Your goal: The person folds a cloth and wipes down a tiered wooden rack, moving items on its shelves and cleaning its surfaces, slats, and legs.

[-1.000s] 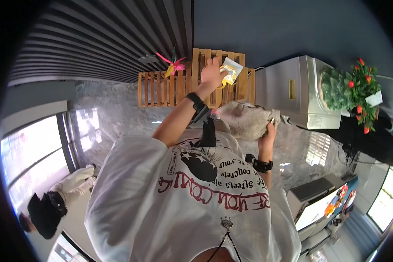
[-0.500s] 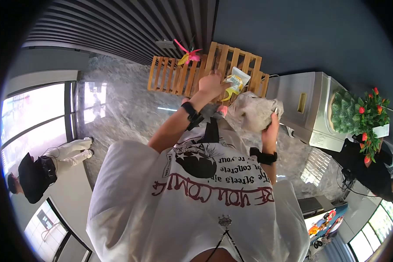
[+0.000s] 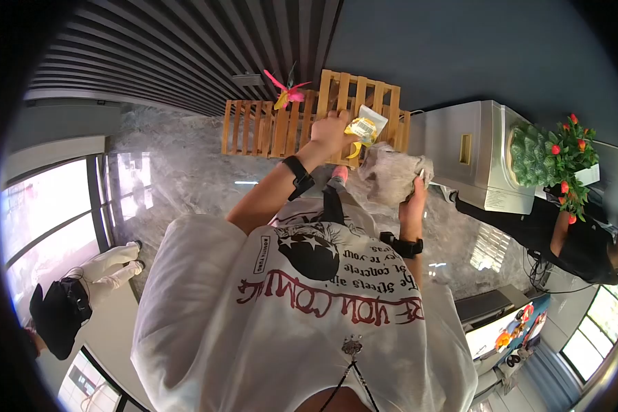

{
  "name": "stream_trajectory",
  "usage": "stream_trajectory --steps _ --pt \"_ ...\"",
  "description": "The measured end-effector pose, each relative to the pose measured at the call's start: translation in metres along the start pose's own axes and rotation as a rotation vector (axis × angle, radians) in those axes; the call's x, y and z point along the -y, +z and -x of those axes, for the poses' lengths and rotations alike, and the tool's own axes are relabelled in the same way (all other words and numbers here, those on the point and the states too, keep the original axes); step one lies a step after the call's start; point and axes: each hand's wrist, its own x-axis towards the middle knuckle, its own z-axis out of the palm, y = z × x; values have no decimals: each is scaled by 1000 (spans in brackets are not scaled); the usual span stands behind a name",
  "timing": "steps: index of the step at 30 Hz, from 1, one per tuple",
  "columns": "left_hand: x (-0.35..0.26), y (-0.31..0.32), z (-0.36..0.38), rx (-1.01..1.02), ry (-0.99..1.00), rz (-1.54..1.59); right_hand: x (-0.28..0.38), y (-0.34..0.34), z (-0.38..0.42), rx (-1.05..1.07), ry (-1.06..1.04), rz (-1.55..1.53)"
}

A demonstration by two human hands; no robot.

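Observation:
My left hand (image 3: 331, 132) reaches over the wooden slatted rack, its fingers closed on the near edge of a yellow-and-white packet (image 3: 367, 126). A curved yellow thing (image 3: 355, 150), too small to name, shows just under the packet. To the right, my right hand (image 3: 413, 196) grips a crumpled, pale, translucent plastic bag (image 3: 391, 175) by its right side. The bag hangs bunched below the packet, and its contents cannot be made out.
The slatted wooden rack (image 3: 278, 130) stands against the wall, with a pink artificial flower (image 3: 286, 93) on it. Right of it is a silver-grey cabinet (image 3: 443, 144) beside potted red flowers (image 3: 573, 147). A person in black (image 3: 584, 240) is at the right; another person (image 3: 62, 309) stands at the left.
The view has shifted slightly. My left hand and the packet have drawn closer together, with the packet tilted differently. My right hand still holds the bag. The person at the right has an arm more in view.

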Motion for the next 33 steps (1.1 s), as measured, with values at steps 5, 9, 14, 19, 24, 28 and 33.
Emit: stream_trajectory --steps 5,9,14,19,24,28,33 --pt "3 15 -5 5 110 -59 -3 5 5 -2 -12 12" --pt "-8 -18 1 240 -10 125 -2 8 7 18 -13 44" --pt "53 -47 43 63 61 657 2 7 10 -7 -40 72" --pt "154 -38 80 205 -125 685 5 5 17 -56 -59 90" --pt "205 44 49 194 -385 726 12 9 26 -30 -39 214" --pt "172 14 51 356 -259 -126 47 36 41 -53 -106 518" --pt "91 -69 76 284 -48 419 71 65 49 139 -238 964"
